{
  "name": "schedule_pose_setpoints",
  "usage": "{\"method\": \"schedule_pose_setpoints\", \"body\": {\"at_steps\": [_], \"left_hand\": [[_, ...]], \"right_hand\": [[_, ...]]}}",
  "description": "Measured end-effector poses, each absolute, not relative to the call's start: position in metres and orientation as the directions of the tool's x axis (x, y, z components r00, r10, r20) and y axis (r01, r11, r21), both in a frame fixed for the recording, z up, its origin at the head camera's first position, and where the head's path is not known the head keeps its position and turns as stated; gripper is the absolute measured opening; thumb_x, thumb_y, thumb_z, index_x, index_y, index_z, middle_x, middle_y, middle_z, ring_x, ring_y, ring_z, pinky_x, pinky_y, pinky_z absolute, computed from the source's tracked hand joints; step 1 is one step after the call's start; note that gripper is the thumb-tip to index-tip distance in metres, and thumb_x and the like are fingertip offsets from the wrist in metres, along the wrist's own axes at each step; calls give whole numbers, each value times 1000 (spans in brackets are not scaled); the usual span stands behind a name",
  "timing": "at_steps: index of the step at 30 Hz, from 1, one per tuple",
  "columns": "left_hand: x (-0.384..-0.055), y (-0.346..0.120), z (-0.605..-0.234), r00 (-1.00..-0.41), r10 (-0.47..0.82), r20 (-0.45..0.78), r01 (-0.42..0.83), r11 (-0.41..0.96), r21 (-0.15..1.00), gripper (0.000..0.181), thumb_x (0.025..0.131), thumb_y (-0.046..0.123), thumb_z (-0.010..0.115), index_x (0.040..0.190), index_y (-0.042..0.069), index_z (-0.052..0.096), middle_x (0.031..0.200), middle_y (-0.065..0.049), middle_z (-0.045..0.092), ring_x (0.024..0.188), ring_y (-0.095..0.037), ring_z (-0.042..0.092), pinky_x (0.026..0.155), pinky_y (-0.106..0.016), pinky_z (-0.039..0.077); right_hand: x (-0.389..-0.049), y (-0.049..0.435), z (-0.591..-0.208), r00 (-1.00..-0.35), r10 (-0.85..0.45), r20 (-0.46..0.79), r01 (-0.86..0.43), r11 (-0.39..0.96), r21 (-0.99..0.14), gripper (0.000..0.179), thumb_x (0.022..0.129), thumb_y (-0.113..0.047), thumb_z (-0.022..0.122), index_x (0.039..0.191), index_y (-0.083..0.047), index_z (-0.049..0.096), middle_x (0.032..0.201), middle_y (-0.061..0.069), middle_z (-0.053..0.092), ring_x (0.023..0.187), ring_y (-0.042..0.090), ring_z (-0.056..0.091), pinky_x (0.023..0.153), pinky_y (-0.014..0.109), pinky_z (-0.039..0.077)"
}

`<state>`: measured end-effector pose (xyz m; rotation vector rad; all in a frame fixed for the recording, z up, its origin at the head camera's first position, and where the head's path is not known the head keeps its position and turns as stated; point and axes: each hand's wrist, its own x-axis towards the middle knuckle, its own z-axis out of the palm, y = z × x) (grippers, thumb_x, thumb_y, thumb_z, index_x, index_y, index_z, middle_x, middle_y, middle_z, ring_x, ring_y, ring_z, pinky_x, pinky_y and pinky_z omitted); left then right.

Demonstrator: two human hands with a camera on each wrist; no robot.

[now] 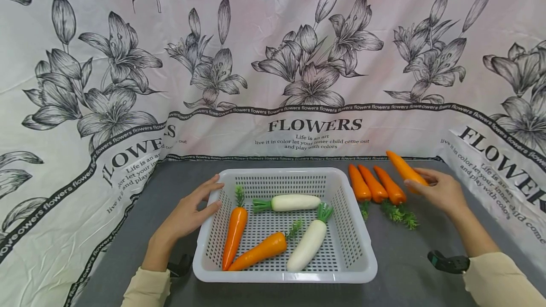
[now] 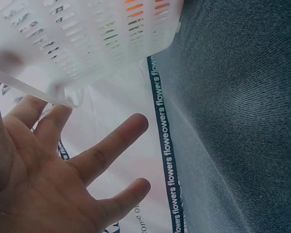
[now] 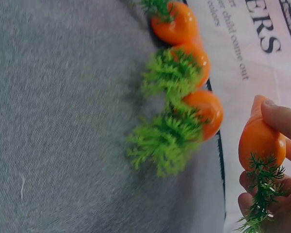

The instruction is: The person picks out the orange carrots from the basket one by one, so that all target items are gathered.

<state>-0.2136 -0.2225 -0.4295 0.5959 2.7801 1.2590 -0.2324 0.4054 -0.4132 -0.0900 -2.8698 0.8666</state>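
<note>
A white perforated plastic basket (image 1: 284, 276) stands on the dark grey table. My left hand (image 1: 190, 212) rests on its left rim with fingers spread; in the left wrist view, two fingers (image 2: 114, 148) extend straight, clear of the basket. To the right of the basket, my right hand (image 1: 441, 191) pinches an orange carrot (image 1: 403, 167) between thumb and fingers. Its green leafy top hangs down in the right wrist view. Left of that hand, three more carrots (image 1: 389, 186) lie side by side, leaves toward me.
Inside the basket are two carrots (image 1: 235, 233) (image 1: 262, 251) and two white radishes (image 1: 296, 202) (image 1: 308, 245) with green tops. A white curtain (image 1: 315, 131) printed with flowers and lettering encloses the table's back and sides.
</note>
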Motion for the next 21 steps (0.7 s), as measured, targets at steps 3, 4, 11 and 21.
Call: {"method": "schedule_pose_setpoints", "body": {"at_steps": [3, 4, 11, 21], "left_hand": [[-214, -222, -430, -926, 355, 129, 331, 599, 729, 55, 101, 39, 61, 152, 25, 47, 171, 1, 23, 118, -31, 55, 70, -23, 58], [-214, -222, -429, -926, 355, 129, 332, 599, 729, 55, 101, 39, 61, 152, 25, 47, 171, 1, 23, 118, -31, 54, 70, -23, 58], [-214, -222, -429, -927, 353, 130, 331, 601, 728, 55, 101, 38, 62, 152, 23, 47, 171, 1, 23, 120, -33, 55, 70, -22, 57], [-213, -222, -429, -927, 354, 128, 329, 596, 732, 55, 101, 38, 61, 152, 23, 47, 171, 0, 23, 119, -33, 56, 68, -23, 59]], "right_hand": [[-233, 412, -418, -991, 102, 87, 39, 843, -537, 74, 98, -51, 61, 145, 4, 50, 131, 43, 55, 109, 53, 57, 66, 33, 46], [-233, 414, -419, -992, 102, 75, 47, 847, -530, 75, 98, -52, 61, 146, 5, 50, 132, 44, 54, 109, 53, 57, 66, 34, 46], [-233, 423, -434, -995, 93, 34, 65, 871, -488, 76, 99, -55, 57, 145, 6, 49, 131, 45, 54, 108, 55, 58, 71, 47, 51], [-235, 423, -449, -994, 94, 50, 57, 867, -495, 75, 99, -53, 58, 143, 7, 51, 128, 44, 57, 106, 54, 60, 71, 46, 51]]}}
